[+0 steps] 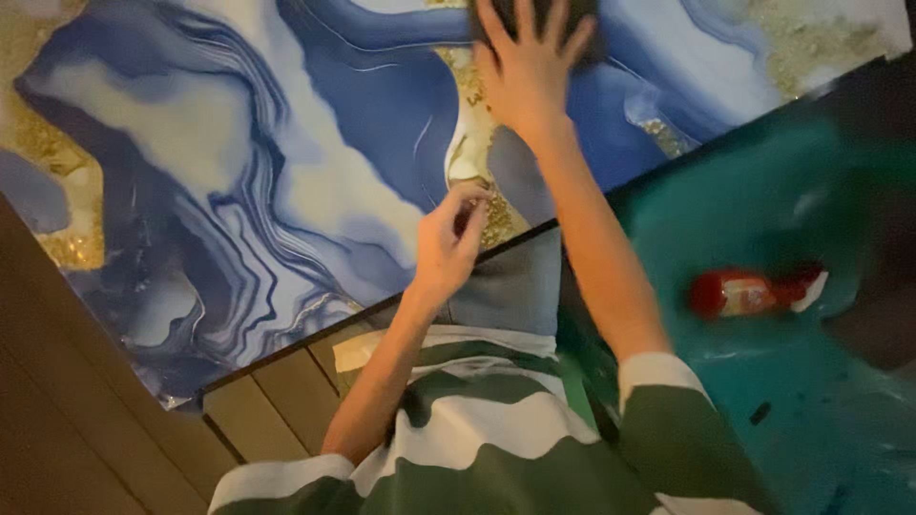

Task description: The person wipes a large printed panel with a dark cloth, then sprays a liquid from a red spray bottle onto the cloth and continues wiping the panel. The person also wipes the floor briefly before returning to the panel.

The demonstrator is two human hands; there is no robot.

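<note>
A large glossy panel (239, 143) with blue, white and gold marbled swirls fills most of the view. My right hand (530, 62) reaches far across it and lies flat, fingers spread, on a dark pad (584, 21) at the top edge. Closer in, my left hand (448, 243) hovers at the panel's near edge, fingertips pinched together over a gold glitter patch (498, 221). Whether anything small sits between those fingertips is too blurred to tell. Both arms come out of a green and white striped shirt (477, 429).
A teal surface (821, 420) lies to the right of the panel, with a red packet or bottle (749, 291) on it. Brown wooden planks (95, 429) run along the lower left. The panel has a dark edge (286, 358).
</note>
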